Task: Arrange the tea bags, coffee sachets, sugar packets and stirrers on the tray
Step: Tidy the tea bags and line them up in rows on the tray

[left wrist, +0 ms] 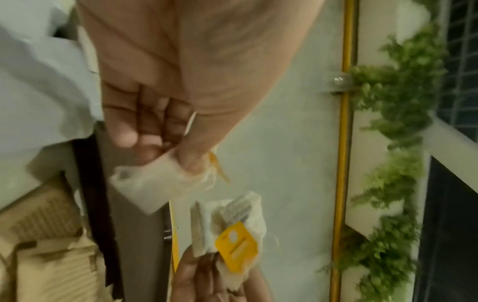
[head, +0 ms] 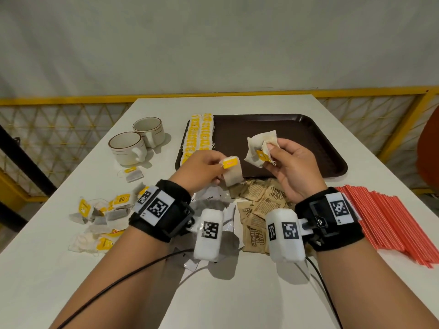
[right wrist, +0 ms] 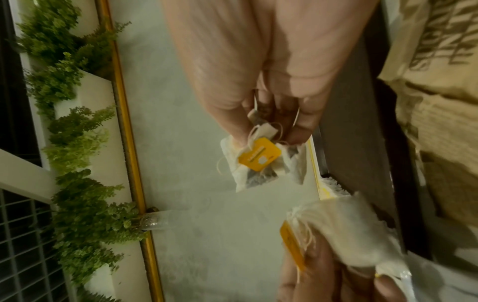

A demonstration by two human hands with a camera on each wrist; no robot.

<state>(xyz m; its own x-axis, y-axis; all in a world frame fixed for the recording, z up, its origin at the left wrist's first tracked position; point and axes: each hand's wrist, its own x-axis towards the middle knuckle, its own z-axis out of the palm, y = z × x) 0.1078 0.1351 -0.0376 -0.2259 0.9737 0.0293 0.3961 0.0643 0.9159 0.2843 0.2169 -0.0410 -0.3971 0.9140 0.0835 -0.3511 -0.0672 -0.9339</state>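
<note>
Head view: your left hand (head: 204, 167) pinches a soft white paper tea bag (head: 234, 175) by its yellow card tag, held above the near edge of the dark brown plastic tray (head: 297, 131) and the smooth white desk (head: 225, 293). Your right hand (head: 293, 167) pinches a crumpled bunch of white tea bags (head: 259, 146) with a yellow tag, raised over the tray. Two neat rows of yellow-tagged tea bags (head: 198, 136) line the tray's left edge. Loose tea bags (head: 102, 214) lie scattered on the desk to the left. Crinkled brown paper sugar packets (head: 259, 205) are heaped just before the tray; white coffee sachets (head: 211, 198) lie beside them under your wrists. Thin red plastic stirrers (head: 389, 222) fan out on the right. Two cream ceramic cups (head: 137, 141) with brown rims stand left of the tray.

Left wrist view: your left hand (left wrist: 168, 92) has thumb and fingers closed on the fibrous bag (left wrist: 152, 183); the string is frayed at the top. Your right hand's bunch (left wrist: 232, 230) shows below with its tag facing the camera.

Right wrist view: your right hand (right wrist: 271, 71) pinches the bunch (right wrist: 258, 163) at its gathered tops, dark leaf showing through the thin paper. The left hand's bag (right wrist: 344, 230) is blurred, near but apart.
</note>
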